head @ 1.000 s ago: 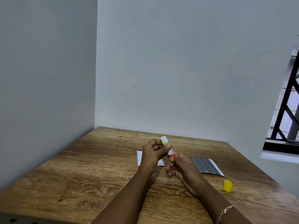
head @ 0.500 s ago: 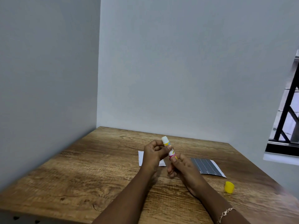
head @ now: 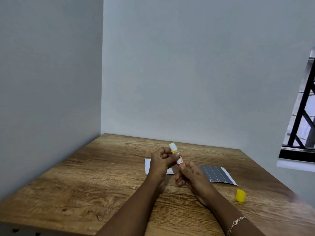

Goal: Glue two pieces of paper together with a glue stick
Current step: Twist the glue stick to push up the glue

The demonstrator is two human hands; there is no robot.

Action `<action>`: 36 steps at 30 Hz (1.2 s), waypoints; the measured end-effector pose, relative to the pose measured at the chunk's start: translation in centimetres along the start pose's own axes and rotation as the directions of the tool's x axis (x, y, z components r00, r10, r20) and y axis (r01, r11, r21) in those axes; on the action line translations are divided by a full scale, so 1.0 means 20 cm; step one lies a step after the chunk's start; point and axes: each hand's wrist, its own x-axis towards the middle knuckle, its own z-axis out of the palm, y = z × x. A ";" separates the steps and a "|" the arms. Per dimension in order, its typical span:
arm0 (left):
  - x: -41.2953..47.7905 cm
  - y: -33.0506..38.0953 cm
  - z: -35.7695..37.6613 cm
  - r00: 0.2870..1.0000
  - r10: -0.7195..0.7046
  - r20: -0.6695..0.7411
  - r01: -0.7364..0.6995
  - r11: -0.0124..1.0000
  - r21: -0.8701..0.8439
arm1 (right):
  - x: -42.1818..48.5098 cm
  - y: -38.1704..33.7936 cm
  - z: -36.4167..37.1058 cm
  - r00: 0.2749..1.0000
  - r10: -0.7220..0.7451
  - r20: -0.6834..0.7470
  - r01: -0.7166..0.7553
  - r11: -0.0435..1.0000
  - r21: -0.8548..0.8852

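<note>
Over the table point(head: 85, 184) — left hand point(head: 160, 161), right hand point(head: 192, 176) still grip glue stick point(head: 173, 148).

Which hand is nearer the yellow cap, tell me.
Right. The right hand pinches the glue stick at its lower end, left of the yellow cap on the table; the left hand grips it farther left.

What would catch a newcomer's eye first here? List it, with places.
The uncapped glue stick, held tilted above the middle of the wooden table: the left hand grips its upper body, the right hand pinches its base. Next, a yellow cap lying on the table to the right, and a dark lined paper just behind the right hand.
</note>
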 end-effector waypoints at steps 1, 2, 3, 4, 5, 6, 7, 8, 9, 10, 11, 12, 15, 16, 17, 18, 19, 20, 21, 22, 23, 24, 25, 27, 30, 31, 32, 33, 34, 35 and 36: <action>0.00 0.00 0.00 1.000 0.001 0.005 -0.001 1.000 0.005 | 0.00 0.00 0.00 1.000 -0.005 -0.007 0.005 1.000 -0.002; 0.00 0.00 0.00 1.000 0.002 0.009 -0.002 1.000 0.005 | 0.00 0.00 0.00 1.000 -0.009 -0.007 0.009 1.000 -0.002; 0.00 0.00 0.00 1.000 -0.001 0.010 0.001 1.000 -0.004 | 0.00 0.00 0.00 1.000 -0.008 -0.004 0.008 1.000 0.004; 0.00 0.00 0.00 1.000 -0.006 0.012 0.006 1.000 -0.020 | 0.01 0.00 0.00 1.000 -0.005 0.000 0.005 1.000 0.014; 0.00 0.00 0.00 1.000 -0.010 0.015 0.011 0.999 -0.033 | 0.01 0.00 -0.01 1.000 0.004 -0.001 -0.004 1.000 0.026; 0.00 0.00 0.00 1.000 -0.012 0.021 0.013 0.999 -0.039 | 0.01 0.00 -0.01 1.000 0.016 -0.008 -0.015 0.999 0.034; 0.00 0.00 0.00 1.000 -0.011 0.027 0.012 0.999 -0.035 | 0.01 0.00 -0.01 1.000 0.024 -0.015 -0.023 0.999 0.039; 0.00 0.00 0.01 1.000 -0.007 0.026 0.008 1.000 -0.031 | 0.00 0.00 -0.01 1.000 0.023 -0.015 -0.023 0.999 0.037; -0.01 0.00 0.00 1.000 -0.002 0.018 0.003 1.000 -0.026 | 0.00 -0.01 -0.01 1.000 0.015 -0.007 -0.014 0.999 0.032; -0.01 0.00 0.01 1.000 0.000 0.005 0.000 1.000 -0.024 | 0.00 -0.01 0.00 1.000 0.003 0.006 -0.003 1.000 0.023; -0.01 0.00 0.01 1.000 -0.001 -0.005 0.000 1.000 -0.022 | 0.00 -0.01 0.00 1.000 -0.003 0.016 0.003 1.000 0.010; -0.01 0.00 0.01 1.000 -0.003 -0.009 0.003 1.000 -0.018 | 0.00 0.00 0.00 1.000 -0.005 0.019 0.005 1.000 -0.007; -0.01 0.00 0.01 1.000 -0.007 0.005 0.007 1.000 -0.011 | 0.00 0.01 -0.01 1.000 -0.015 0.001 0.015 0.999 -0.036; -0.01 0.00 0.01 1.000 -0.007 0.009 0.008 1.000 -0.016 | 0.00 0.01 -0.01 1.000 -0.022 -0.007 0.022 0.999 -0.040; -0.01 0.00 0.01 1.000 -0.008 0.010 0.009 1.000 -0.022 | 0.00 0.00 -0.01 1.000 -0.028 -0.008 0.028 0.999 -0.042; 0.00 0.00 0.01 1.000 -0.011 0.010 0.011 0.999 -0.031 | 0.00 0.00 0.00 1.000 -0.032 0.000 0.032 0.999 -0.041; 0.00 0.00 0.01 1.000 -0.015 0.012 0.015 0.999 -0.042 | 0.00 0.00 0.00 1.000 -0.027 0.015 0.027 0.999 -0.032; 0.00 0.00 0.01 1.000 -0.020 0.015 0.021 0.998 -0.051 | 0.00 -0.01 0.00 1.000 -0.013 0.026 0.013 1.000 -0.017; 0.00 0.00 0.01 1.000 -0.025 0.019 0.026 0.998 -0.055 | 0.00 -0.01 -0.01 0.999 0.002 0.033 -0.002 1.000 -0.001; 0.00 0.00 0.01 0.999 -0.026 0.020 0.027 0.998 -0.057 | 0.00 -0.01 -0.01 0.999 0.011 0.032 -0.011 1.000 0.006; 0.00 0.00 0.01 1.000 -0.025 0.015 0.026 0.998 -0.057 | 0.00 -0.01 -0.01 1.000 0.009 0.027 -0.009 1.000 0.006; 0.00 0.00 0.01 1.000 -0.022 0.007 0.023 0.998 -0.058 | 0.00 -0.01 -0.01 1.000 -0.001 0.026 0.001 1.000 0.001; -0.01 0.00 0.02 1.000 -0.020 -0.003 0.020 0.998 -0.060 | -0.01 -0.01 -0.01 0.999 -0.011 0.030 0.012 1.000 -0.004; -0.01 0.01 0.02 1.000 -0.024 -0.013 0.023 0.998 -0.064 | -0.01 0.00 0.00 0.999 -0.030 0.030 0.031 0.999 -0.026; -0.02 0.01 0.02 0.999 -0.035 0.007 0.035 0.997 -0.065 | -0.01 0.00 -0.01 0.999 -0.038 -0.007 0.037 0.998 -0.055; -0.02 0.00 0.02 0.999 -0.035 0.009 0.036 0.997 -0.064 | -0.01 0.00 -0.01 0.999 -0.044 -0.015 0.043 0.997 -0.058; -0.02 0.00 0.02 0.999 -0.033 0.013 0.034 0.997 -0.064 | -0.01 0.00 0.00 0.999 -0.052 -0.016 0.051 0.997 -0.062; -0.01 0.00 0.02 0.999 -0.031 0.020 0.033 0.997 -0.067 | -0.01 -0.01 0.00 0.998 -0.056 -0.013 0.056 0.997 -0.060; -0.01 0.00 0.01 0.999 -0.032 0.030 0.034 0.997 -0.071 | -0.02 -0.01 0.00 0.999 -0.051 -0.007 0.051 0.998 -0.048; -0.01 0.00 0.01 0.999 -0.033 0.041 0.036 0.997 -0.073 | -0.02 -0.01 0.00 1.000 -0.031 -0.003 0.031 0.999 -0.023; -0.01 0.00 0.01 0.998 -0.036 0.050 0.039 0.997 -0.071 | -0.02 -0.02 -0.01 1.000 -0.007 0.000 0.007 1.000 0.002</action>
